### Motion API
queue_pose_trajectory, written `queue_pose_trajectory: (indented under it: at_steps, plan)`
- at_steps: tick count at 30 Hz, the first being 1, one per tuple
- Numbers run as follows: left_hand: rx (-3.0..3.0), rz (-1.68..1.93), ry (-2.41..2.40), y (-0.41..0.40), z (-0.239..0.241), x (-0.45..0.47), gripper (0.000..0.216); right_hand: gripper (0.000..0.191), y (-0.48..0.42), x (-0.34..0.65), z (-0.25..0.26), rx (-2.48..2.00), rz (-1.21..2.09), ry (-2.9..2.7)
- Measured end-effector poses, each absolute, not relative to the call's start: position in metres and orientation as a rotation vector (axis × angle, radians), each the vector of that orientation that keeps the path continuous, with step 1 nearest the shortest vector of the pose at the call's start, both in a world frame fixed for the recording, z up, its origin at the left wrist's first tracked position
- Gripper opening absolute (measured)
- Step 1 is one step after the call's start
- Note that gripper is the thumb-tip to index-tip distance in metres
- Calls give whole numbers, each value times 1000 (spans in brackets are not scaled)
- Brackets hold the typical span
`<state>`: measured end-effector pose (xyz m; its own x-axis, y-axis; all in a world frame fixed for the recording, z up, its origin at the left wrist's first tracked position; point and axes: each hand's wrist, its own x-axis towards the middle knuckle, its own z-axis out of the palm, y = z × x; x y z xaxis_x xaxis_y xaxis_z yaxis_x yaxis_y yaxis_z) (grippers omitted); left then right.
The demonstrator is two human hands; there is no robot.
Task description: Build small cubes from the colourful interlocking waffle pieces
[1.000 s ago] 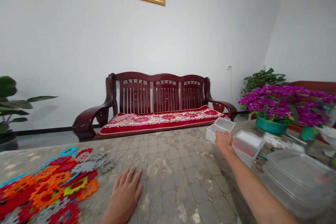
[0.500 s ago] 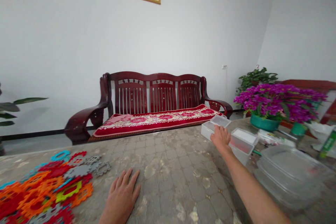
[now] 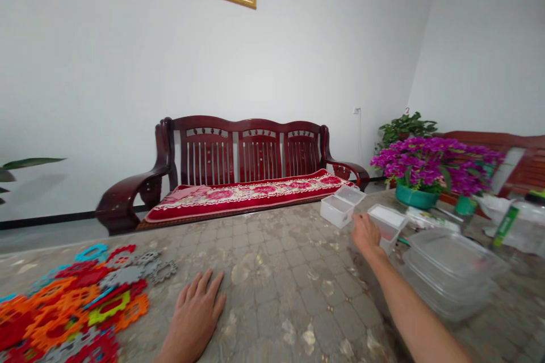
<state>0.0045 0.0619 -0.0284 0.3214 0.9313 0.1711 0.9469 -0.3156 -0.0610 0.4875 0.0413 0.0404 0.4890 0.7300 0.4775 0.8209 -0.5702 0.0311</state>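
Observation:
My left hand [image 3: 198, 309] lies flat on the table, fingers stretched out, holding nothing. To its left is a pile of flat plastic gear-shaped pieces [image 3: 63, 300] in orange, red, grey, blue and yellow-green. My right hand [image 3: 366, 232] is stretched forward at the far right, its fingers curled together; what they may hold is hidden. Just left of the curled fingers stands a small translucent plastic box [image 3: 335, 212] with its lid [image 3: 351, 195] tipped back. Close on the other side is a second translucent box [image 3: 387, 221], with something reddish showing inside.
Clear plastic containers with lids [image 3: 453, 269] sit at the right. Behind them are purple flowers in a green pot [image 3: 415, 197], a plastic packet [image 3: 430, 220] and a clear jar [image 3: 525, 221]. Beyond the patterned table [image 3: 264, 255] stands a wooden bench [image 3: 255, 153].
My right hand has drawn back from the open box toward the gap between the two boxes, and its fingers are more curled. The left hand stays put. The view has shifted slightly.

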Motion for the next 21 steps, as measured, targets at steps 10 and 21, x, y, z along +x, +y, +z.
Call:
queue_pose_trajectory:
  at_steps: [10, 21]
  plan:
    - [-2501, -318, -1844, 54, -12, 13, 50, 43, 49, 354, -10, -2005, -237, -1775]
    - [-2721, -658, -1866, 42, -2, 5, 49, 45, 42, 270, -38, -1876, -223, -2115]
